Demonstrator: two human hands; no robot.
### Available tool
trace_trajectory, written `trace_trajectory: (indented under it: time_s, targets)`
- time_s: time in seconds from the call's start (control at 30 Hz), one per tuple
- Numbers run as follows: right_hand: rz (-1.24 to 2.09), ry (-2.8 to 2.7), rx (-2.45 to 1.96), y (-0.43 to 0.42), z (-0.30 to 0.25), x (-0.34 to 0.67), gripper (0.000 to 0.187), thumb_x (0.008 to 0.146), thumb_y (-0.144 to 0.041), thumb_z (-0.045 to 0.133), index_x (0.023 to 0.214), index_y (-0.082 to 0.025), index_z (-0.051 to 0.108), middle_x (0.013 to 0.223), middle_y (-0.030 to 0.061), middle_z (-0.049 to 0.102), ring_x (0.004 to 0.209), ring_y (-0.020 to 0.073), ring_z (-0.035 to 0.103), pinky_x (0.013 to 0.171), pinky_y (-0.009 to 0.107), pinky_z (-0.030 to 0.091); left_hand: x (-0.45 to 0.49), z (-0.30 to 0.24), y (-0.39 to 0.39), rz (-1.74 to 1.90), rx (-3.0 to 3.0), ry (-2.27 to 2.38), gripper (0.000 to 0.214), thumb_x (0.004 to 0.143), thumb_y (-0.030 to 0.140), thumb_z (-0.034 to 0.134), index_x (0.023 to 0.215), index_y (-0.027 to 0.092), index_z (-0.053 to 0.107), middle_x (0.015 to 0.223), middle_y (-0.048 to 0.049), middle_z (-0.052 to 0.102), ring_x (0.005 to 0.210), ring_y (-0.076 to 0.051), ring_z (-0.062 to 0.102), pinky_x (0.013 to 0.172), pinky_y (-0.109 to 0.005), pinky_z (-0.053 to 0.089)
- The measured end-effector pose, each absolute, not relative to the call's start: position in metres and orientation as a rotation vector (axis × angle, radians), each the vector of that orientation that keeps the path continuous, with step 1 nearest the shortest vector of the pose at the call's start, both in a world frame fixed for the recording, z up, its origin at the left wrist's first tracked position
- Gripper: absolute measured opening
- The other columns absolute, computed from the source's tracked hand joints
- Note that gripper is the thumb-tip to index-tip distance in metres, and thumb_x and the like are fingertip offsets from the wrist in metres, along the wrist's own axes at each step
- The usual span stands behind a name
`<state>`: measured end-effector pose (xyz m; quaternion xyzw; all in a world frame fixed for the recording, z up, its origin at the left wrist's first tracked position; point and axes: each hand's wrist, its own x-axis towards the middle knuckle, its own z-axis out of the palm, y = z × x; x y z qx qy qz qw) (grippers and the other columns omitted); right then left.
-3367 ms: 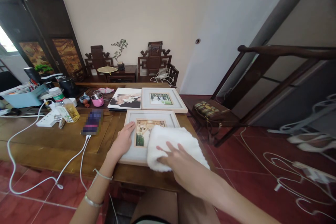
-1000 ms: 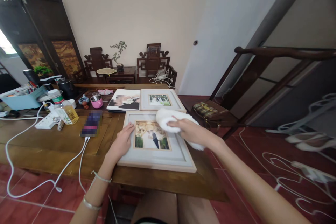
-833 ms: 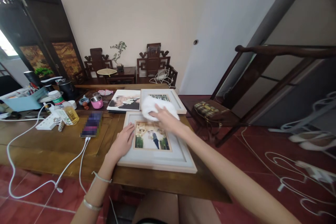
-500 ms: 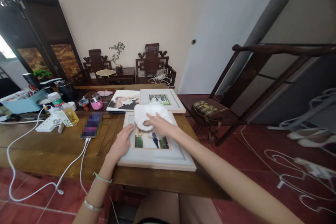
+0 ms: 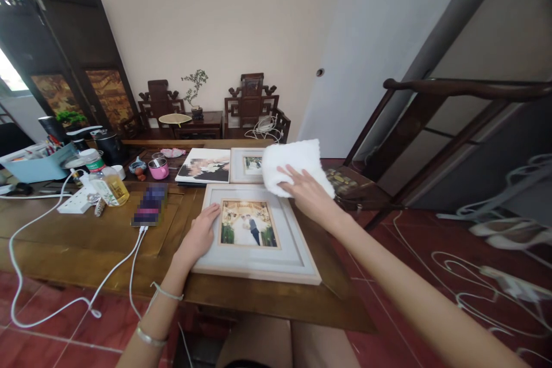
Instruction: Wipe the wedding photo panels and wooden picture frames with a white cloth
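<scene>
A light wooden picture frame (image 5: 259,279) with a wide pale mat and a photo of a couple lies flat on the table, close to me. My left hand (image 5: 202,236) holds it by the left side, fingers bent over the rim. My right hand (image 5: 307,191) grips a folded white towel (image 5: 293,158), raised at the frame's far right corner. The fingers press on the towel from above; the thumb is partly hidden. Behind, the towel covers part of a second picture frame (image 5: 236,167). Left of that one lies a photo panel (image 5: 204,165).
On the wooden table (image 5: 172,264), to the left, are a phone (image 5: 149,205) with white cables, a power strip (image 5: 76,201), a bottle of yellow liquid (image 5: 112,187) and a pink cup (image 5: 158,169). A dark wooden chair (image 5: 375,184) stands to the right.
My right hand has moved the towel right and up, off the near frame's photo, which now shows whole. My left hand has stayed at the frame's left side.
</scene>
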<state>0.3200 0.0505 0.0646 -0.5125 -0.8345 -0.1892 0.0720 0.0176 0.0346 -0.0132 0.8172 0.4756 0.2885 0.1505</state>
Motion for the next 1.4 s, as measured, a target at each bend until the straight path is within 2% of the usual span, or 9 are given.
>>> trace_trajectory:
  time_s: [0.1, 0.27, 0.43, 0.53, 0.63, 0.8, 0.93, 1.17, 1.4]
  targets:
    - [-0.438, -2.655, -1.450, 0.049, 0.049, 0.300, 0.061, 0.064, 0.011, 0.036, 0.116, -0.014, 0.055, 0.135, 0.0150, 0.044, 0.129, 0.0262, 0.033, 0.102, 0.044, 0.028, 0.017, -0.015, 0.036, 0.832, 2.354, 1.361, 0.057, 0.075, -0.004, 0.032, 0.126, 0.016, 0.048, 0.137, -0.0099, 0.044, 0.130, -0.019, 0.037, 0.109, -0.047, 0.028]
    - [-0.273, -2.764, -1.441, 0.029, 0.045, 0.283, 0.059, 0.064, 0.009, 0.040, 0.119, -0.010, 0.053, 0.121, 0.0209, 0.054, 0.124, 0.0302, 0.038, 0.098, 0.046, 0.030, 0.016, -0.019, 0.037, 0.880, 2.347, 1.333, 0.058, 0.074, -0.004, 0.033, 0.126, 0.017, 0.049, 0.137, -0.0091, 0.045, 0.130, -0.019, 0.037, 0.109, -0.046, 0.029]
    - [0.025, -2.871, -1.433, -0.022, 0.069, 0.283, 0.060, 0.062, 0.008, 0.039, 0.116, -0.011, 0.056, 0.108, 0.0180, 0.060, 0.111, 0.0281, 0.050, 0.095, 0.041, 0.033, 0.016, -0.020, 0.037, 0.866, 2.374, 1.336, 0.056, 0.077, -0.002, 0.032, 0.128, 0.018, 0.046, 0.138, -0.0093, 0.043, 0.131, -0.019, 0.035, 0.109, -0.048, 0.028]
    - [0.251, -2.916, -1.434, -0.057, 0.086, 0.281, 0.063, 0.062, 0.008, 0.037, 0.116, -0.016, 0.057, 0.106, 0.0148, 0.061, 0.101, 0.0263, 0.056, 0.086, 0.036, 0.039, 0.017, -0.018, 0.037, 0.802, 2.388, 1.368, 0.056, 0.077, -0.002, 0.031, 0.129, 0.016, 0.045, 0.139, -0.0105, 0.042, 0.131, -0.020, 0.035, 0.108, -0.048, 0.029]
    - [0.371, -2.915, -1.456, -0.077, 0.094, 0.276, 0.067, 0.060, 0.009, 0.034, 0.117, -0.018, 0.056, 0.109, 0.0139, 0.060, 0.103, 0.0265, 0.055, 0.086, 0.035, 0.040, 0.017, -0.017, 0.037, 0.764, 2.410, 1.374, 0.059, 0.075, -0.003, 0.031, 0.130, 0.016, 0.044, 0.140, -0.0102, 0.040, 0.132, -0.020, 0.034, 0.108, -0.047, 0.029]
    - [0.278, -2.732, -1.569, -0.049, 0.071, 0.280, 0.073, 0.057, 0.008, 0.035, 0.125, -0.016, 0.050, 0.129, 0.0156, 0.049, 0.126, 0.0262, 0.037, 0.098, 0.040, 0.033, 0.016, -0.015, 0.038, 0.743, 2.439, 1.364, 0.053, 0.079, 0.000, 0.032, 0.127, 0.017, 0.047, 0.139, -0.0099, 0.041, 0.131, -0.020, 0.034, 0.109, -0.045, 0.029]
    - [0.027, -2.592, -1.627, 0.009, 0.048, 0.295, 0.072, 0.059, 0.008, 0.035, 0.128, -0.013, 0.047, 0.133, 0.0163, 0.046, 0.134, 0.0242, 0.025, 0.105, 0.046, 0.022, 0.017, -0.012, 0.038, 0.718, 2.452, 1.346, 0.049, 0.082, 0.003, 0.031, 0.126, 0.017, 0.049, 0.139, -0.0093, 0.042, 0.132, -0.019, 0.034, 0.109, -0.045, 0.029]
    - [-0.218, -2.579, -1.643, 0.041, 0.044, 0.286, 0.061, 0.066, 0.004, 0.040, 0.123, -0.014, 0.052, 0.128, 0.0188, 0.050, 0.127, 0.0286, 0.035, 0.101, 0.048, 0.025, 0.016, -0.016, 0.040, 0.756, 2.430, 1.385, 0.043, 0.086, 0.010, 0.031, 0.125, 0.017, 0.048, 0.138, -0.0099, 0.042, 0.131, -0.019, 0.035, 0.108, -0.045, 0.031]
    - [0.153, -2.792, -1.485, -0.054, 0.074, 0.277, 0.061, 0.061, 0.006, 0.038, 0.114, -0.013, 0.059, 0.123, 0.0179, 0.054, 0.118, 0.0270, 0.046, 0.102, 0.044, 0.028, 0.020, -0.013, 0.037, 0.764, 2.440, 1.424, 0.041, 0.090, 0.020, 0.033, 0.129, 0.015, 0.044, 0.139, -0.0115, 0.042, 0.131, -0.020, 0.035, 0.108, -0.044, 0.031]
